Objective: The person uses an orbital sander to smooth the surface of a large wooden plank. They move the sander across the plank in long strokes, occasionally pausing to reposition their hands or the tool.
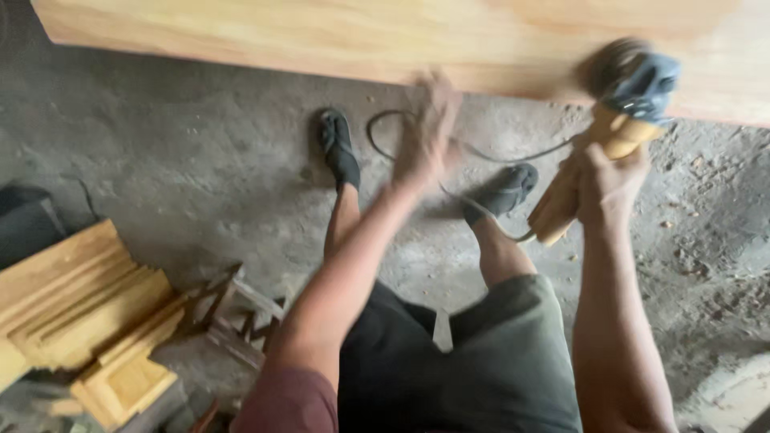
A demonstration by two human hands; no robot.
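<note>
Sawdust-coloured and grey, the handheld power sander with a yellow-orange body and blue-grey head [613, 132] sits in the right hand [607, 186], whose fingers are wrapped tight around the lower part of the yellow handle. The tool's round dark disc is blurred at the top, close against the lower edge of the broad pale wooden board [401, 36] that spans the upper part of the view; whether disc and wood touch cannot be told. The left hand [427, 132] is smeared by motion just below the board's edge, fingers apparently spread and open, holding nothing that can be made out. A thin dark power cord [481, 154] loops over the grey dusty concrete floor [184, 160] between the 2 hands and trails back to the handle's base. Below the hands, 2 feet in dark sandals [338, 148] rest on the floor, and dark green shorts [497, 361] fill the lower middle. At lower left lies a stack of pale moulded wooden pieces [80, 313], with a small dark wooden frame [233, 317] beside it, well apart from the tool. The sander's long axis runs diagonally, handle end at lower left, head pointing up and right toward the board.
</note>
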